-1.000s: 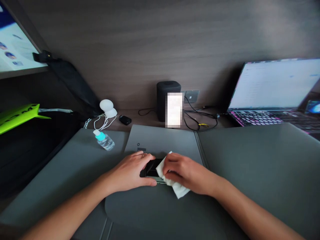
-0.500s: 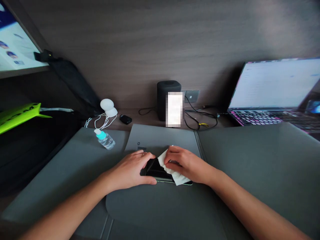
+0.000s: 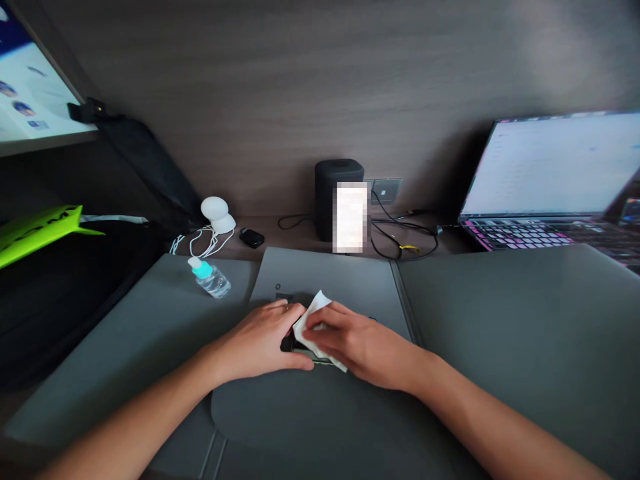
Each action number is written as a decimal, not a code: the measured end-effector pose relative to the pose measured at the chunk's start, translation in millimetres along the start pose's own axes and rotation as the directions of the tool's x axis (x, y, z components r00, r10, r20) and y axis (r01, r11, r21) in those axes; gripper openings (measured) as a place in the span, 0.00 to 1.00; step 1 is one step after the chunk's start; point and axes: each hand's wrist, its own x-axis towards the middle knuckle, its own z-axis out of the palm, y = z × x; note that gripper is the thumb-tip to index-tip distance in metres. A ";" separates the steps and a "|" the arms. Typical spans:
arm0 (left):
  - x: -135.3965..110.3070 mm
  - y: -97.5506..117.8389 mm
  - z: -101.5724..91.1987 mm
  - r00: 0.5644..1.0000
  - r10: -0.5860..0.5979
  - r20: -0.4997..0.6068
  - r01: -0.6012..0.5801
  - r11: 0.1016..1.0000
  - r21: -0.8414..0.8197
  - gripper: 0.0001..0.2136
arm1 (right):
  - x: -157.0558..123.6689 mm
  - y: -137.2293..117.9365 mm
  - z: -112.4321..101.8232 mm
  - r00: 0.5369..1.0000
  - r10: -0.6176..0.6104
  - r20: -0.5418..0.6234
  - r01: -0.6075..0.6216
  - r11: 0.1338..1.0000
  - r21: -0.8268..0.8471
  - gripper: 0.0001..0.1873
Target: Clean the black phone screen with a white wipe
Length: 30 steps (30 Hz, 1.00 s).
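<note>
A dark phone (image 3: 303,348) with a glossy screen lies on the grey desk mat (image 3: 320,407), mostly covered by my hands. Thumb and fingers of my left hand (image 3: 265,337) grip its left end by the long edges. My right hand (image 3: 350,340) pinches a white tissue (image 3: 316,308) and presses it on the screen, close to my left fingers. The right part of the phone is hidden under my right hand. To the left, a small clear spray bottle (image 3: 215,283) with a turquoise collar lies tilted on the mat.
Along the wall stand a white rounded device (image 3: 215,208) with a cable, a small black fob (image 3: 251,237) and a black speaker (image 3: 325,200). Black cables (image 3: 420,250) run right of it. An open laptop (image 3: 555,167) sits at the right, a black bag (image 3: 60,300) at the left.
My right hand has slid the tissue leftward along the phone, toward my left hand. My left hand has kept its hold in the same place.
</note>
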 end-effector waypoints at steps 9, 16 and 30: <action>-1.0 -4.3 -1.5 1.000 0.001 0.014 0.000 1.000 -0.012 0.24 | -11.6 -3.1 -19.7 0.991 0.100 0.092 -0.111 0.987 0.117 0.10; -1.9 -5.8 -0.1 1.000 0.016 -0.009 -0.016 1.000 0.011 0.28 | -36.8 14.3 -52.4 0.938 0.246 0.245 -0.309 0.913 0.267 0.07; -5.5 -7.3 -0.9 0.998 0.063 -0.025 -0.062 0.997 0.043 0.27 | -60.4 56.3 -58.5 0.870 0.446 -0.210 -0.490 0.832 -0.260 0.12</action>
